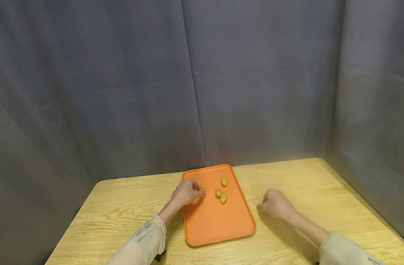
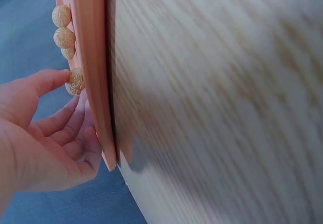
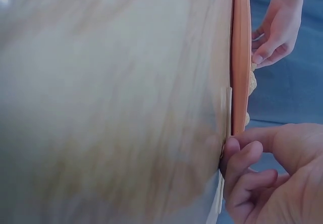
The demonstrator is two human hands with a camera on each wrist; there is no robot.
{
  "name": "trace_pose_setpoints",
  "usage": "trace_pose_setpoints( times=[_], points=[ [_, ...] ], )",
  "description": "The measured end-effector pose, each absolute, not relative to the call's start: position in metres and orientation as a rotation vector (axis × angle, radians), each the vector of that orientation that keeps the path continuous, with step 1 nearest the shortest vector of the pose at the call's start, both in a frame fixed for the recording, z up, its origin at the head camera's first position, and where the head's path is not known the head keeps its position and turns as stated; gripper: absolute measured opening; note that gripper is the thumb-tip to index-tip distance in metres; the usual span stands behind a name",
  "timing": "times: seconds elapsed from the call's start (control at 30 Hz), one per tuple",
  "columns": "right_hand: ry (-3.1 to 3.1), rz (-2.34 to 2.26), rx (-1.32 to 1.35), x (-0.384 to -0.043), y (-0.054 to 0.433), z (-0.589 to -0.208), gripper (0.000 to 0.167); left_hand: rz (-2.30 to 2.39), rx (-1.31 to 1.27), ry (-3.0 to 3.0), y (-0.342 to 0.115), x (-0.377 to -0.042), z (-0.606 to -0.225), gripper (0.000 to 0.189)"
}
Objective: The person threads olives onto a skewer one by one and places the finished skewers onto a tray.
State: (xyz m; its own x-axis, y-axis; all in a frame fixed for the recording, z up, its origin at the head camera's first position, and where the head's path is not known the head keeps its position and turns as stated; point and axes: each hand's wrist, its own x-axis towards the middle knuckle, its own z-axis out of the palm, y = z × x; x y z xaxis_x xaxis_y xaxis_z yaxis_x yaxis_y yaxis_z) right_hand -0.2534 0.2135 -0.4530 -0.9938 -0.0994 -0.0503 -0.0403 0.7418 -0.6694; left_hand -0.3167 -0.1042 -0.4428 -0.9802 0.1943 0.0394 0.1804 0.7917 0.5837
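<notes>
My left hand [image 1: 186,192] reaches over the left side of an orange tray [image 1: 218,224], pinching a walnut [image 2: 75,81] between thumb and fingers. Three more walnuts [image 1: 223,198] lie on the tray to the right of that hand, two of them side by side and one farther back. To the right of the tray, my right hand [image 1: 276,204] pinches a thin wooden stick [image 1: 258,184] between thumb and forefinger. The stick lies lengthwise along the tabletop, beside the tray's right edge, and its middle is partly hidden by the fingers.
A light wood-grain table [image 1: 122,206] carries the tray, which has a low raised rim. Grey curtains [image 1: 139,110] hang behind the table and along its sides.
</notes>
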Motion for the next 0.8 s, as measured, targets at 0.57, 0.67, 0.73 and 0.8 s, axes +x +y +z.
trace_pose_setpoints(
  times=[0.57,0.67,0.73,0.8],
  points=[
    [2.854,-1.137,-0.079,-0.250,0.215,-0.455,0.040,1.062,0.329,2.950,-0.111,-0.313,-0.446,0.025],
    [2.854,-1.154,-0.080,-0.249,0.216,-0.455,0.038,1.130,0.341,2.928,-0.113,-0.312,-0.447,0.025],
    [2.850,-1.184,-0.098,-0.249,0.217,-0.456,0.038,1.184,0.347,2.898,-0.114,-0.311,-0.448,0.026],
    [2.845,-1.219,-0.119,-0.248,0.218,-0.457,0.038,1.244,0.364,2.864,-0.115,-0.309,-0.447,0.026]
  ],
)
